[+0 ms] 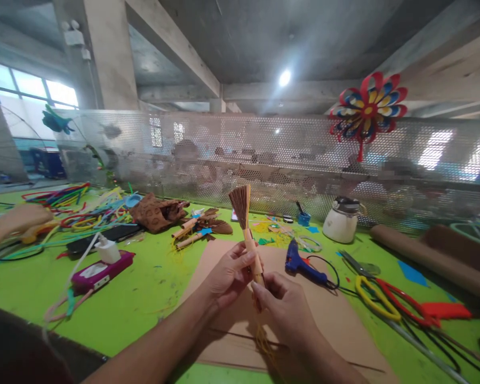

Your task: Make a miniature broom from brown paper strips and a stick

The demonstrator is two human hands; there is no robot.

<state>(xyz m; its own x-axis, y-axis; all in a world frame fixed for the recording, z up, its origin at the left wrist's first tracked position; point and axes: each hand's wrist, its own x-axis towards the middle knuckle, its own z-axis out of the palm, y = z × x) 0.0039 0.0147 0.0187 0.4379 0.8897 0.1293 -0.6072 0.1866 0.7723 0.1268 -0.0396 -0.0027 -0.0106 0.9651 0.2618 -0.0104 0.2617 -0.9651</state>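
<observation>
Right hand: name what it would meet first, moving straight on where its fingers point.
The brown brush-like bundle that the right hand grips; just past it, probably the left hand, though depth is unclear.

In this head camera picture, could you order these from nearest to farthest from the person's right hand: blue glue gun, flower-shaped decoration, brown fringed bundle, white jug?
From the right hand:
1. Brown fringed bundle: held in both hands.
2. Blue glue gun: just beyond, slightly right.
3. White jug: farther back, right.
4. Flower-shaped decoration: high up, right.
</observation>
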